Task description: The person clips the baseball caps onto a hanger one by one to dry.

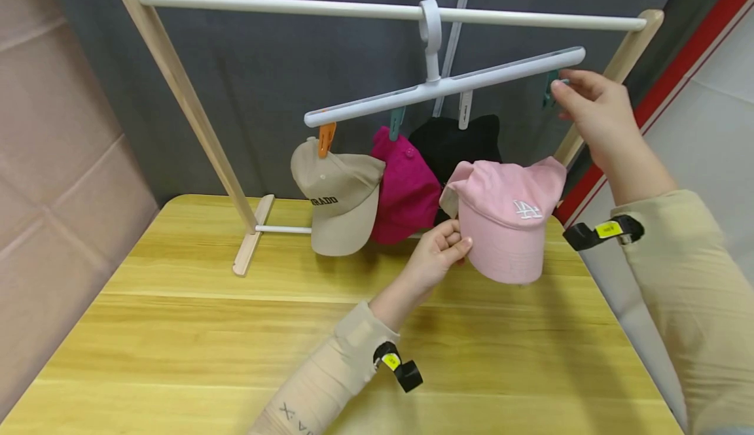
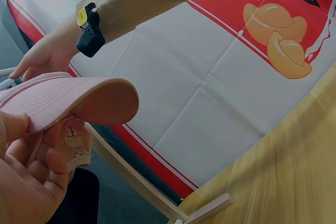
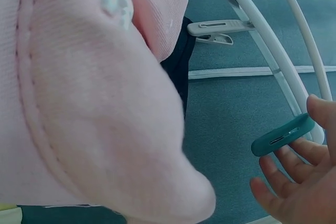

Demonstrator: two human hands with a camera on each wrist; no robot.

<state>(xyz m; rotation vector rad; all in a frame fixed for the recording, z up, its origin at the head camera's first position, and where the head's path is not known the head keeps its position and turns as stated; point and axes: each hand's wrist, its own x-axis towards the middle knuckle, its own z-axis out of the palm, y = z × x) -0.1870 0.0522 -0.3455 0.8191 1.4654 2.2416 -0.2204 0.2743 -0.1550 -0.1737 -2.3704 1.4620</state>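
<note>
With thumb and fingers, my left hand (image 1: 432, 252) pinches the left side of a pink baseball cap (image 1: 501, 190), near its brim. The cap hangs upright in front of the hanger's right half, its white logo facing me. At the raised right end of a white clip hanger (image 1: 501, 76), my right hand (image 1: 597, 104) pinches a dark green clip (image 3: 281, 136) between thumb and fingers. No cloth is in that clip; the cap is apart from it. A beige cap (image 1: 344, 186), a magenta cap (image 1: 406, 186) and a black cap (image 1: 456, 140) hang from the hanger.
The hanger hooks on a white rod (image 1: 294, 6) of a wooden-legged rack, tilted down leftward. An orange clip (image 1: 326, 139), a teal clip (image 1: 396, 123) and a white clip (image 1: 465, 109) hold the hung caps. Below lies a wooden table (image 1: 177, 330); a grey curtain (image 1: 265, 95) stands behind.
</note>
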